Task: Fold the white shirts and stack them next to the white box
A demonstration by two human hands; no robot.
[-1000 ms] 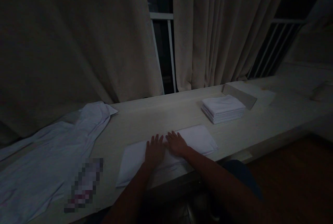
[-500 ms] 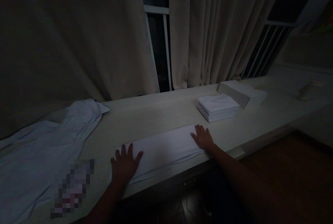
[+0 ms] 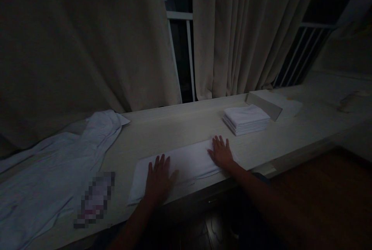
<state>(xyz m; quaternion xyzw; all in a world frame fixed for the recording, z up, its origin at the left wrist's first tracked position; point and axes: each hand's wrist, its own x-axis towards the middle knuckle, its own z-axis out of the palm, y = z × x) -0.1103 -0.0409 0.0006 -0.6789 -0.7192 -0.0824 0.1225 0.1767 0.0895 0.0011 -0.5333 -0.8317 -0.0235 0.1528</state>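
- Centrally, a white cloth [image 3: 186,163] lies as a long, narrow, flat strip on the pale wooden counter [image 3: 174,126], close to the counter's near edge and running left to right.
- The left hand [image 3: 158,178] rests palm down on the left part of the cloth, fingers spread wide and flat; it grips nothing.
- The right hand [image 3: 221,153] rests palm down on the right end of the same cloth, fingers likewise splayed and flat, with nothing held.
- The two hands are apart, with a bare stretch of the cloth showing between them.
- Both forearms enter from the lower edge of the view, crossing the counter's front edge.
- A stack of folded white cloths [image 3: 246,119] sits farther back and to the right of the right hand, clear of the strip.
- A pale box [image 3: 273,105] stands just behind that stack, touching or nearly touching it; the lighting does not settle which.
- A loose heap of white fabric [image 3: 55,168] covers the left end of the counter, well apart from the left hand.
- A blurred-out patch [image 3: 95,199] lies on the counter between that heap and the left end of the strip.
- Beige curtains [image 3: 238,33] hang behind the counter, with a dark window gap and a white frame [image 3: 188,52] between them.
- The scene is dim; fine detail of the cloth's folds cannot be made out.
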